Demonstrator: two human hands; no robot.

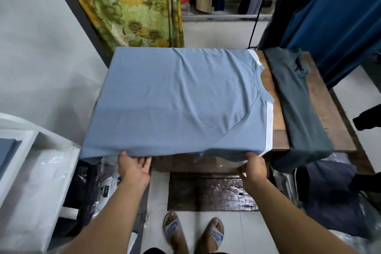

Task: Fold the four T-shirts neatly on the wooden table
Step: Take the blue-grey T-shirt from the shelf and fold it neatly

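The wooden table [278,119] is covered by a light blue T-shirt [175,99], spread flat. A dark green T-shirt [299,113] is draped just beside it. The light blue T-shirt's near edge is pinched by the left hand [134,166] and the right hand [252,166].

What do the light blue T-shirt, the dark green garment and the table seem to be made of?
Light blue T-shirt: soft matte knit, probably cotton jersey; it drapes limply with shallow wrinkles. Dark green garment: similar matte cloth, sagging over the table edge; fibre unclear. Table: dark brown wood, grain and board seams visible, slight sheen, possibly varnished.
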